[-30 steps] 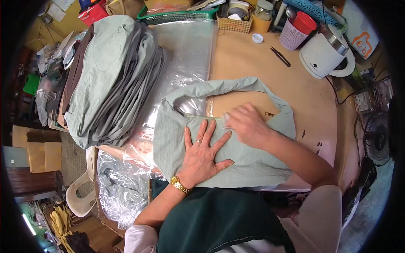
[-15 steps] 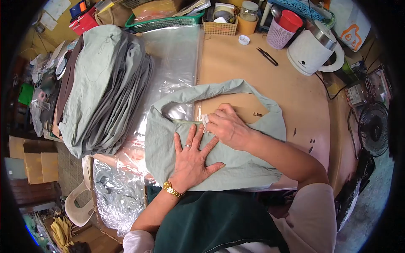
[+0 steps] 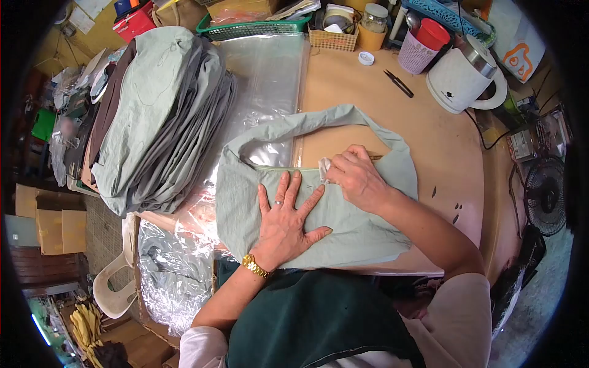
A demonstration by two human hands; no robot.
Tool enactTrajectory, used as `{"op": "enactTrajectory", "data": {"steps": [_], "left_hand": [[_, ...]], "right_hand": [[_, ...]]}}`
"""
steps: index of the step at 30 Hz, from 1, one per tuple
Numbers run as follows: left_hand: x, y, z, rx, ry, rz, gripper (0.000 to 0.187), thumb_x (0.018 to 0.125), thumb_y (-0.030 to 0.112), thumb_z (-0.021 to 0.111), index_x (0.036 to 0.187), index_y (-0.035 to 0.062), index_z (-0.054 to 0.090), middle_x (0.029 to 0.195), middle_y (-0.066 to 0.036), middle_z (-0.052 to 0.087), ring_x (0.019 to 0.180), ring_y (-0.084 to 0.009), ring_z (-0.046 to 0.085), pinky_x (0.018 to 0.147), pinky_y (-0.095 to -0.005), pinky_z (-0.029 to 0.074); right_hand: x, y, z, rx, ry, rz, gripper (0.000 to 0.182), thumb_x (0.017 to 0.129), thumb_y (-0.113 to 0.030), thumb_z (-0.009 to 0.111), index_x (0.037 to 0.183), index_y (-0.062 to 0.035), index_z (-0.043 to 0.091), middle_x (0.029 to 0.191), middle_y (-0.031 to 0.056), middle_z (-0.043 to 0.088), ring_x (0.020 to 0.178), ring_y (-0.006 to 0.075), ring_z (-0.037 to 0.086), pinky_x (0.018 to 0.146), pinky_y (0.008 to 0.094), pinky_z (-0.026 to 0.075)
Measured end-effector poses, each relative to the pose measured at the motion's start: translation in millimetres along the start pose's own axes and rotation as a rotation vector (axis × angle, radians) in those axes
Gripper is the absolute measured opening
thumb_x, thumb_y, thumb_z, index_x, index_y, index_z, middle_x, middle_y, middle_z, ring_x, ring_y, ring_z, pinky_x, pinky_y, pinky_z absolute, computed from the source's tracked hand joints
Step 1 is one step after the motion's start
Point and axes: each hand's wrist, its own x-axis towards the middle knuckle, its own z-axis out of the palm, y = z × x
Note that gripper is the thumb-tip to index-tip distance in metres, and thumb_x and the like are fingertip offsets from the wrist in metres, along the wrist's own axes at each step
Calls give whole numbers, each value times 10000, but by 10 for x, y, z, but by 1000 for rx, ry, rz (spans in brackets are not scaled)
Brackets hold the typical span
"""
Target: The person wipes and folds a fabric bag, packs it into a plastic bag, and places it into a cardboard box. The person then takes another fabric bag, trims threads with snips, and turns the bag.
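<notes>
On the table point(image 3: 445, 141), your outspread left hand point(image 3: 284, 225) seemingly steadies the bag point(image 3: 362, 236); your right hand point(image 3: 359, 181) pinches white cloth point(image 3: 323, 169).

Beyond the right hand point(image 3: 362, 181), on the tabletop point(image 3: 448, 141): black snips point(image 3: 399, 84); small white cap point(image 3: 366, 58) farther out. Ahead and to its right: white kettle point(image 3: 459, 83), pink perforated holder point(image 3: 414, 58) just beside it, red cup point(image 3: 433, 34) inside. Farther past that hand: woven basket point(image 3: 333, 40). Well beyond the left hand point(image 3: 283, 224): green basket point(image 3: 254, 28). Well right of the right hand: dark fan point(image 3: 545, 196). Left of the left hand: pale plastic chair point(image 3: 113, 270), cardboard boxes point(image 3: 61, 230) past it.
</notes>
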Motion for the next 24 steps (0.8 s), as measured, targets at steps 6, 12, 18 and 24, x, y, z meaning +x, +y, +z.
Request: {"op": "enactTrajectory", "data": {"steps": [6, 12, 18, 24], "left_hand": [[-37, 19, 13, 16, -13, 28, 812, 793, 688, 576, 1471, 275, 406, 1547, -216, 248, 1437, -418, 210, 1093, -695, 71], [-45, 24, 22, 9, 5, 25, 807, 787, 689, 582, 1471, 299, 406, 1558, -199, 240, 1437, -410, 221, 1094, -695, 76], [-43, 18, 22, 1, 6, 25, 796, 786, 682, 589, 1465, 305, 413, 1563, -198, 236, 1438, -409, 221, 1094, -698, 69], [-42, 2, 13, 48, -102, 6, 798, 783, 687, 588, 1462, 303, 419, 1564, -198, 234, 1436, -416, 221, 1094, -695, 67]], "right_hand": [[137, -85, -29, 176, -3, 104, 89, 750, -86, 615, 837, -103, 621, 811, 45, 558, 854, 255, 589, 811, 408, 386], [653, 232, -302, -168, 303, 97, 19, 757, -97, 603, 774, -106, 598, 777, 61, 566, 823, 271, 593, 765, 406, 405], [383, 463, -79, -104, 36, 11, 14, 771, -86, 576, 771, -91, 589, 771, 71, 575, 802, 282, 605, 725, 422, 419], [312, 8, -2, 93, 218, -157, 26, 767, -85, 634, 776, -100, 614, 739, 56, 567, 751, 268, 576, 701, 417, 419]]}}
